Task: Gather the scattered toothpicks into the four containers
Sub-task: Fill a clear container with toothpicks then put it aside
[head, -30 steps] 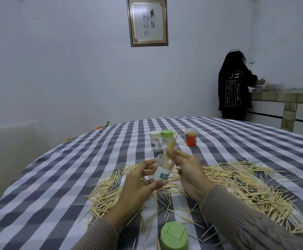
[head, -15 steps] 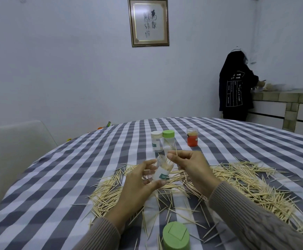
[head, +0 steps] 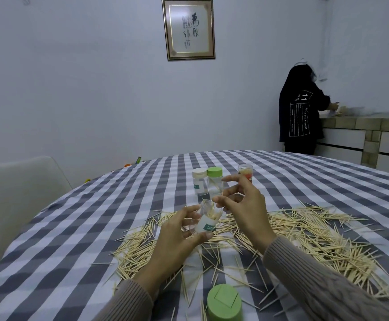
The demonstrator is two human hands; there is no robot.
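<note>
The left hand grips a clear container, tilted so its open mouth leans up and toward the right hand — a few toothpicks already stand inside it. The right hand hovers just beyond and above that mouth, fingers loosely spread and holding nothing I can make out. The scattered toothpicks lie flat on the checked tablecloth below both hands, most of them spreading off to the right hand's side and pointing every way. So the right hand looks nearer the bulk of them — the next pinch likely means dropping down and outward. Three capped containers stand beyond the hands; a green lid sits nearer the body.
</note>
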